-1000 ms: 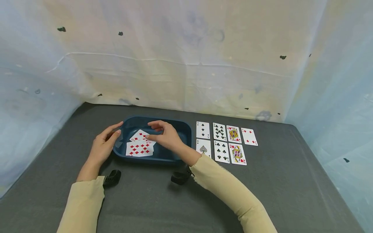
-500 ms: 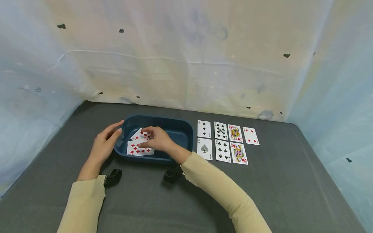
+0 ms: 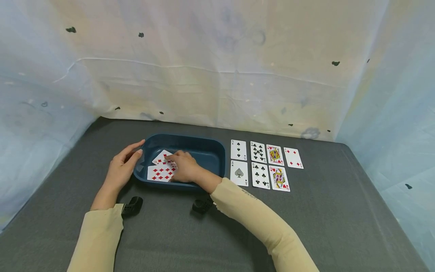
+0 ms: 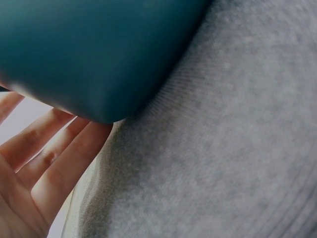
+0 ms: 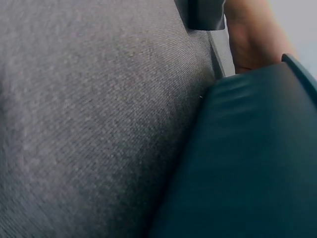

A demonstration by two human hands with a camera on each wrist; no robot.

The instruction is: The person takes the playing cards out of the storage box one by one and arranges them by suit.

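My left hand (image 3: 121, 169) holds the left end of a dark blue tray (image 3: 211, 155). Its thumb lies at the rim, and in the left wrist view its fingers (image 4: 74, 161) lie against the tray's outer wall. Inside the tray are overlapping playing cards of diamonds: a lower card (image 3: 159, 173) with several pips and a tilted card (image 3: 161, 156) behind it. Over their right side reaches my right hand (image 3: 186, 167), its index finger touching the cards and its thumb apart near the front. Its fingertips are hidden in the right wrist view by the tray wall (image 5: 247, 153).
Right of the tray, face-up cards lie in columns: spades (image 3: 239, 173), clubs (image 3: 260, 175), red picture cards (image 3: 279, 178) and a four of diamonds (image 3: 293, 158). They rest on a grey cloth-covered table (image 3: 343, 211). A pale hanging cloth (image 3: 204, 56) rises behind.
My right hand has come down and left onto the cards, then shifted slightly right, covering the lower card's right edge. My left hand stays at the tray.
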